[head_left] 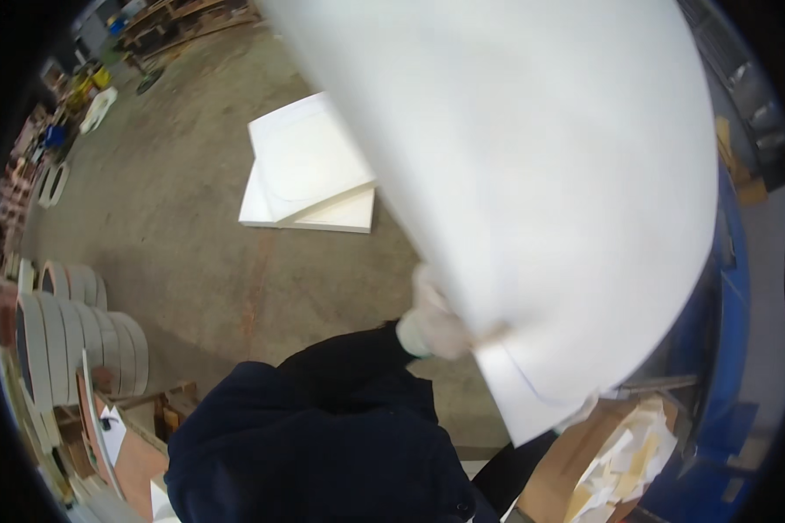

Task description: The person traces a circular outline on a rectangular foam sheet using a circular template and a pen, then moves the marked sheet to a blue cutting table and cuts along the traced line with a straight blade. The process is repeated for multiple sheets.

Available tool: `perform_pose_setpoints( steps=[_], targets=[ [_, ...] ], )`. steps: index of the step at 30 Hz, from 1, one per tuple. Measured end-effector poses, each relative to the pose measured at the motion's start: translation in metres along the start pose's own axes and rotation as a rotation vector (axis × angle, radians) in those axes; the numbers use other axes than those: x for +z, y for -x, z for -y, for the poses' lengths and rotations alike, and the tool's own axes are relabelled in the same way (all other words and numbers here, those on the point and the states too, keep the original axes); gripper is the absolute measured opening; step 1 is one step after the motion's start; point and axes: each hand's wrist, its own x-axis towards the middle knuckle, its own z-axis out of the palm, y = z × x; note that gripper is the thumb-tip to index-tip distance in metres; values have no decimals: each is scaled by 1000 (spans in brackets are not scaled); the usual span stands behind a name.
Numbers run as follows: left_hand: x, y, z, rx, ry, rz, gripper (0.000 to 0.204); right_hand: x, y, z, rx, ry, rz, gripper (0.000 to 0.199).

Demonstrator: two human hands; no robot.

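A large white board (pixel 541 166), blurred in places, is tilted up in front of me and fills much of the right half of the view. A faint curved line runs near its lower corner. My left hand (pixel 436 321), in a pale glove, is closed on the board's left edge, its fingertips partly hidden. At the lower right edge my right hand (pixel 579 414), also gloved, grips the same board; most of it is behind the sheet.
Two thick white slabs (pixel 310 157) lie stacked askew on the concrete floor ahead. Oval white ring-shaped pieces (pixel 78 349) stand in a row at left. An open cardboard box (pixel 619 462) holds white and yellowish scraps at lower right, beside a blue machine or frame (pixel 733 314).
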Motion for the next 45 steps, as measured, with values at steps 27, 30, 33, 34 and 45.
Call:
perform_pose_setpoints(
  steps=[27,30,33,34,45],
  targets=[
    [-185,32,393,-1567,-980,889,19,-142,282,-156,-5,363,-1590,31],
    [-94,26,451,-1337,-1033,1339,21,-54,345,-231,-146,92,-2006,34],
    [-16,50,503,-1129,-984,1605,39,55,352,-280,-391,-352,-2370,24],
    [24,71,515,-1043,-957,1666,48,71,345,-299,-453,-529,-2493,26],
    [199,507,179,-1853,-231,2306,61,49,598,-477,-378,-879,-3174,75]
  ],
)
